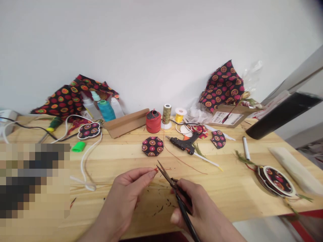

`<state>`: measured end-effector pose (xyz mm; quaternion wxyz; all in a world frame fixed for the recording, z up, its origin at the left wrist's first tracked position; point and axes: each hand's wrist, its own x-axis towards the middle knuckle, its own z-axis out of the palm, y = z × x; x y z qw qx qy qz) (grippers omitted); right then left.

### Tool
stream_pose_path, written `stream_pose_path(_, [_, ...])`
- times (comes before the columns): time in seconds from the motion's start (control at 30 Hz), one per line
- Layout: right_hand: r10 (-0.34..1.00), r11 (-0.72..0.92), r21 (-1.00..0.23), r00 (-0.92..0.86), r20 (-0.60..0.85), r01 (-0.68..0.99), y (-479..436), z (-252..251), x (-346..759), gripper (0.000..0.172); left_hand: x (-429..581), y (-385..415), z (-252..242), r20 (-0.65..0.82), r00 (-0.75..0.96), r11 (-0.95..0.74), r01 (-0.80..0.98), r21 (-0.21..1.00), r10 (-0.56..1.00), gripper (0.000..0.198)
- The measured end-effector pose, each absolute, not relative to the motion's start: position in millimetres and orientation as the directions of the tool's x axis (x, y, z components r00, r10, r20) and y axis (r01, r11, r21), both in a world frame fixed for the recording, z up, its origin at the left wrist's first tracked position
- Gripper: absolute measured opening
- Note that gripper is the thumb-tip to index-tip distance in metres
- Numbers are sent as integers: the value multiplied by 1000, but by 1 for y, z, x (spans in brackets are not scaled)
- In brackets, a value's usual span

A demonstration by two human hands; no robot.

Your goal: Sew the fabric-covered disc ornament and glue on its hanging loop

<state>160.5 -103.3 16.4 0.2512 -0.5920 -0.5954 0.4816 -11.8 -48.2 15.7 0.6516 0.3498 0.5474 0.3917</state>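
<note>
My left hand is closed in a pinch on a thin red thread, most of it hidden by the fingers. My right hand grips black-handled scissors. Their blades are slightly apart, with the tips just beside my left fingertips and the thread. Dark fabric scraps lie on the wood below both hands. Beyond the fingertips rests an octagonal patterned fabric piece, and to its right a black glue gun with a white stick in it.
A red thread spool, a gold spool and a yellow spool stand toward the wall. Patterned cloth drapes over a cardboard box. A round fabric-covered ornament lies right, a green cap left. Pixelation covers the lower left.
</note>
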Motion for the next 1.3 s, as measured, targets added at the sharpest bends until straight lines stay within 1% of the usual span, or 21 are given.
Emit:
stream_pose_path(0.13, [976,-69,-852,-142,-166,519,-105,18,158,20,-13,-49,18,-442,115,457,-211,864,890,13])
stream_pose_path(0.2, [985,-23,-847,-132,-109,531,-104,19,156,19,-13,-50,19,-431,130,449,-182,875,893,13])
stream_pose_path(0.27, [988,-17,-853,-123,-95,522,-103,21,154,16,-13,-51,18,-414,148,433,-135,891,898,16])
stream_pose_path(0.43, [978,-76,-886,-137,-155,458,-99,30,151,8,-14,-52,17,-352,207,379,-107,919,913,16])
stream_pose_path(0.53, [966,-146,-876,-123,-226,461,-98,32,151,3,-15,-52,16,-317,257,353,-109,929,913,18])
stream_pose_path(0.7, [943,-244,-865,-101,-317,439,-97,30,150,3,-17,-50,13,-313,267,343,-73,936,911,20])
stream_pose_path(0.8, [928,-292,-868,-101,-359,402,-95,31,148,12,-17,-50,14,-310,264,336,-59,940,913,20])
stream_pose_path(0.87, [925,-301,-873,-104,-365,384,-95,31,148,16,-17,-51,15,-314,258,338,-53,940,914,18])
stream_pose_path(1.1, [950,-222,-873,-107,-294,435,-101,19,153,12,-18,-51,16,-307,240,332,-67,941,921,16])
stream_pose_path(1.3, [903,-333,-880,-154,-401,339,-99,23,152,7,-18,-52,15,-311,252,337,-65,939,916,16])
